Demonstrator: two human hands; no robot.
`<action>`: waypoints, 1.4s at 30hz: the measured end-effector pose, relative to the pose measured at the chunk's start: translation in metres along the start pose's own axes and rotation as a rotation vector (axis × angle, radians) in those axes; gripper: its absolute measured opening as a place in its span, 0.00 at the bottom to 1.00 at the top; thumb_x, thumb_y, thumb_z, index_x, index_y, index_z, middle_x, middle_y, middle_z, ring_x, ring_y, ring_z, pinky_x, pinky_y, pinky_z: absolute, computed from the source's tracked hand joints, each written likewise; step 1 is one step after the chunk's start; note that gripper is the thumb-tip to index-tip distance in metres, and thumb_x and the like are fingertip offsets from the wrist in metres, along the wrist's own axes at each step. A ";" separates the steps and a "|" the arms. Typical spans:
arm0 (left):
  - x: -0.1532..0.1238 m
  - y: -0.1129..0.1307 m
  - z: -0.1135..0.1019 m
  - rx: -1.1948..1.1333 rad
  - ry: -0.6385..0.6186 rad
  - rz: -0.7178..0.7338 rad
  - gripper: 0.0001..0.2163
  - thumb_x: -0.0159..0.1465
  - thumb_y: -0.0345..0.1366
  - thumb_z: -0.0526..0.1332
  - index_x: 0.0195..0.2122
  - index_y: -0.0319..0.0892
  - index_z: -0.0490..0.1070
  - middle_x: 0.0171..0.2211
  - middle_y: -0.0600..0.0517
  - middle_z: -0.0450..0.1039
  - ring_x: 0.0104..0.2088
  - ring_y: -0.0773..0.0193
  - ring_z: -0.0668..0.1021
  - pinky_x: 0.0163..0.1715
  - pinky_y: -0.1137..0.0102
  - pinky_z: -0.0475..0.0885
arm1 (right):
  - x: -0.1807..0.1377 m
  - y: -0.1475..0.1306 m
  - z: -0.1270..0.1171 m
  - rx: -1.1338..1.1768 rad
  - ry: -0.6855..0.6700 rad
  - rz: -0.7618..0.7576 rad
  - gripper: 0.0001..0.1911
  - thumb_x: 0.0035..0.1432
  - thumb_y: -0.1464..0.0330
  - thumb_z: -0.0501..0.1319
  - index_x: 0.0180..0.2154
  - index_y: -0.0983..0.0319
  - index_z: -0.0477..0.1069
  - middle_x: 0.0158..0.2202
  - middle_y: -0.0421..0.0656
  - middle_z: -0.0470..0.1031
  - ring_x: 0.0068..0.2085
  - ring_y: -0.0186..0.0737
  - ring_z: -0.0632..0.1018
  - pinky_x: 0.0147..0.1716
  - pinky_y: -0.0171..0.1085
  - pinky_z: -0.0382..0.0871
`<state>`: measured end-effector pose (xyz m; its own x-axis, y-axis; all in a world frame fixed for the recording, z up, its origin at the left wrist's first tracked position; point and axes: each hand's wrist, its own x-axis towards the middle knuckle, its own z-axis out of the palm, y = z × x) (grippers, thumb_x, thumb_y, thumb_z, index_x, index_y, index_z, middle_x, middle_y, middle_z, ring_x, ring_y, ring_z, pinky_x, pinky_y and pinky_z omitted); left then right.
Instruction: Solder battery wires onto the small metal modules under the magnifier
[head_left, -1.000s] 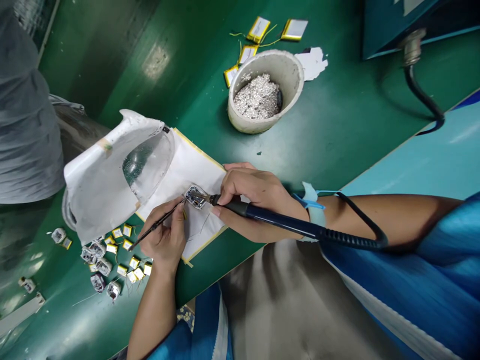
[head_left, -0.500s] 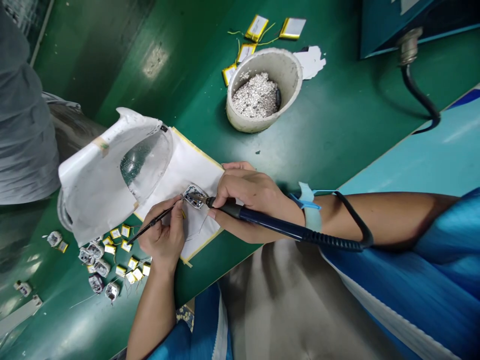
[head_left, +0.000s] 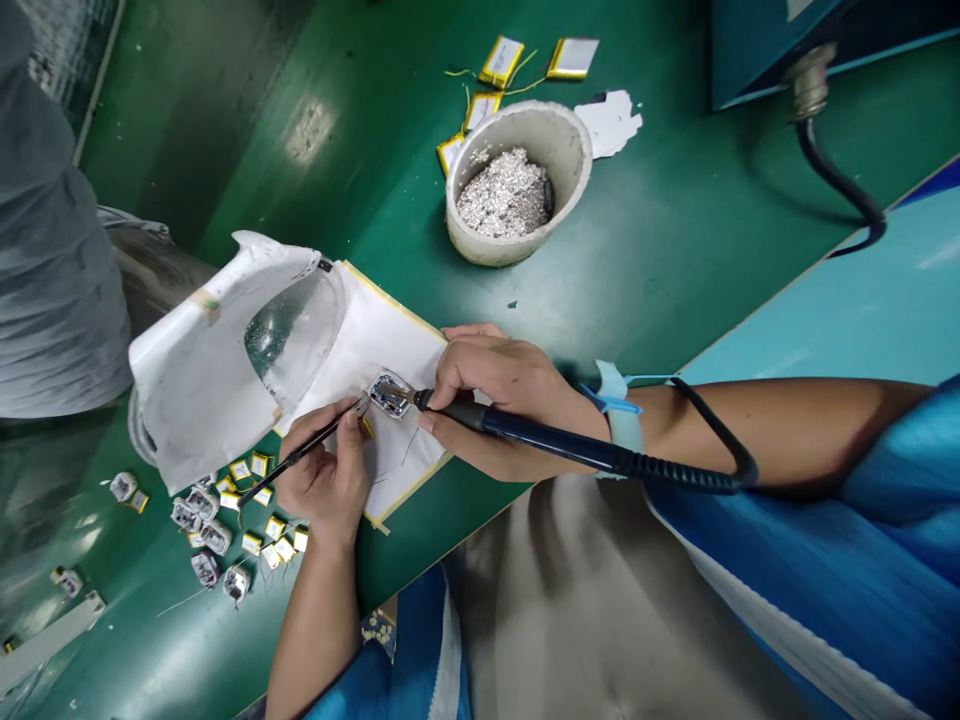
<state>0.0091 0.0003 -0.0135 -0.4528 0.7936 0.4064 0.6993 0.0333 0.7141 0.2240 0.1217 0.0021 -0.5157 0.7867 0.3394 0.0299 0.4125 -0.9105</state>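
Note:
My right hand point(head_left: 502, 395) is closed round the dark blue handle of a soldering iron point(head_left: 547, 440), its tip touching a small shiny silver cell point(head_left: 390, 393) on a white mat point(head_left: 367, 350). My left hand point(head_left: 326, 475) pinches thin black tweezers point(head_left: 300, 455), whose point reaches the cell from the left. A light blue strap point(head_left: 622, 415) circles my right wrist, and the iron's coiled black cord point(head_left: 712, 470) runs along my forearm.
A white hood with a clear dome point(head_left: 232, 350) stands left of the mat. Several small cells with yellow tape point(head_left: 232, 520) lie below it. A white cup of silver scraps point(head_left: 514, 185) sits further back, flat yellow-edged packs point(head_left: 525, 65) behind it. Another person's grey sleeve point(head_left: 52, 270) is at far left.
Both hands stay on the cell with only slight shifts; the tweezers' rear end has dropped a little to the left. The view has moved slightly.

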 end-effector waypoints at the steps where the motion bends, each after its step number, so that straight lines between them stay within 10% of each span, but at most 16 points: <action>1: 0.000 0.001 0.001 0.008 -0.002 -0.006 0.10 0.72 0.39 0.74 0.48 0.41 0.78 0.41 0.49 0.88 0.41 0.59 0.91 0.43 0.62 0.89 | 0.000 0.000 0.000 0.001 0.000 -0.002 0.10 0.65 0.70 0.69 0.36 0.56 0.68 0.31 0.35 0.80 0.32 0.37 0.80 0.51 0.42 0.74; 42: 0.004 -0.002 -0.004 -0.136 -0.169 0.101 0.07 0.72 0.33 0.73 0.48 0.44 0.78 0.41 0.49 0.86 0.42 0.58 0.90 0.41 0.62 0.88 | 0.001 0.000 0.000 -0.002 0.027 -0.020 0.09 0.65 0.71 0.68 0.35 0.56 0.69 0.28 0.36 0.77 0.29 0.36 0.77 0.43 0.43 0.74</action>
<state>0.0039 0.0015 -0.0106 -0.2773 0.8795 0.3868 0.6503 -0.1245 0.7494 0.2235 0.1227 0.0027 -0.4926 0.7903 0.3643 0.0215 0.4296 -0.9028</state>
